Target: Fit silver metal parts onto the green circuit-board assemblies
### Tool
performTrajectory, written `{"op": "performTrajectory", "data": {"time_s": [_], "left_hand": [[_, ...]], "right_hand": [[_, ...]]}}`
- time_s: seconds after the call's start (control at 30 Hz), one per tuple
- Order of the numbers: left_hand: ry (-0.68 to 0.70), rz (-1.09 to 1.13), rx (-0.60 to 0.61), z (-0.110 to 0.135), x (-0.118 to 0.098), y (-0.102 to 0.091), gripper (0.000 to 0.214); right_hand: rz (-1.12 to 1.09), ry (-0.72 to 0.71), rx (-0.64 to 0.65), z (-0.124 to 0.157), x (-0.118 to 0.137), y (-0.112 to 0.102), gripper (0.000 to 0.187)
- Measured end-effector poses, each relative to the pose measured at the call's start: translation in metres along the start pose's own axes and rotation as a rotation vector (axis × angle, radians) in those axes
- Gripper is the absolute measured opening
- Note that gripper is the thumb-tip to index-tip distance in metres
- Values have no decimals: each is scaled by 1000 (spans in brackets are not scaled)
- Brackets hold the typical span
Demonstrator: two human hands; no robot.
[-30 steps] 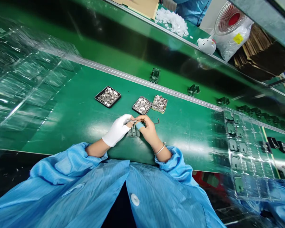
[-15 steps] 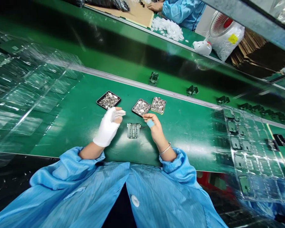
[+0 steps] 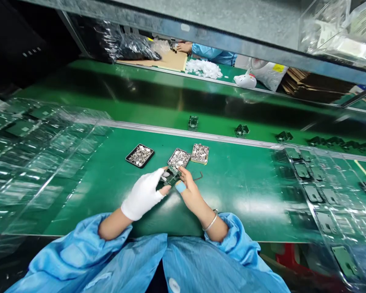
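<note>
1 green circuit-board assembly (image 3: 172, 176) is now sitting tilted in the gloved left hand (image 3: 144, 193), no longer lying flat on the bench (image 3: 228, 175) as it was a moment ago. The left hand is gripping it from its left side, with the fingers curling behind and the bare thumb pressing near its lower edge. The right hand (image 3: 191, 196) is closing in from the other side, its fingertips reaching the assembly's right edge and its thumb, wrapped in a blue strip (image 3: 180, 186), staying just below. Whether the right fingers are pinching a small part or only steadying the edge, I cannot tell. A moment ago the 2 hands were standing apart, with the assembly between them and the right fingertips near the middle tray (image 3: 171, 156); now they are coming together, so the work is apparently shifting from the trays to the assembly itself. The assembly is hanging just in front of the middle tray, partly hidden by the fingers. The left tray (image 3: 134, 164) and the right tray (image 3: 199, 163) are staying in their places, and all 3 are carrying loose silvery pieces (image 3: 142, 154). An L-shaped tool (image 3: 199, 177) is lying just beside the right hand, untouched.
</note>
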State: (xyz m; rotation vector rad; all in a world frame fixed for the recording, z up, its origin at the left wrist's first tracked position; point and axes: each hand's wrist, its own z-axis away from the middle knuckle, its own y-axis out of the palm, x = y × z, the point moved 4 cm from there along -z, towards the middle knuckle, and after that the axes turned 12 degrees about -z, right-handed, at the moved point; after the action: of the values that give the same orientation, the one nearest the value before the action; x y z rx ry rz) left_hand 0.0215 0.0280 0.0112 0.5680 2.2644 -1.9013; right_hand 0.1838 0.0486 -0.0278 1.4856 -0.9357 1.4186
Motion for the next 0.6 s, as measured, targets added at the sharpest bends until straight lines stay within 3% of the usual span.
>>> {"op": "performTrajectory", "data": {"time_s": [0.07, 0.17, 0.27, 0.33, 0.5, 0.6], "left_hand": [[-98, 1, -19, -34, 22, -14, 45], [-321, -55, -93, -101, 77, -33, 49], [-545, -149, -67, -163, 133, -38, 59], [-596, -165, -52, -192, 154, -35, 57], [-621, -164, -30, -220, 162, -22, 55], [-619, -160, -47, -226, 157, -27, 63]], "right_hand": [[30, -74, -38, 5, 11, -7, 55], [107, -156, -19, 11, 25, -11, 49], [226, -253, 74, 15, 27, -5, 49], [317, -322, 124, 17, 25, 1, 51], [414, -333, 157, 17, 21, 5, 50], [434, -332, 167, 19, 22, 4, 48]]}}
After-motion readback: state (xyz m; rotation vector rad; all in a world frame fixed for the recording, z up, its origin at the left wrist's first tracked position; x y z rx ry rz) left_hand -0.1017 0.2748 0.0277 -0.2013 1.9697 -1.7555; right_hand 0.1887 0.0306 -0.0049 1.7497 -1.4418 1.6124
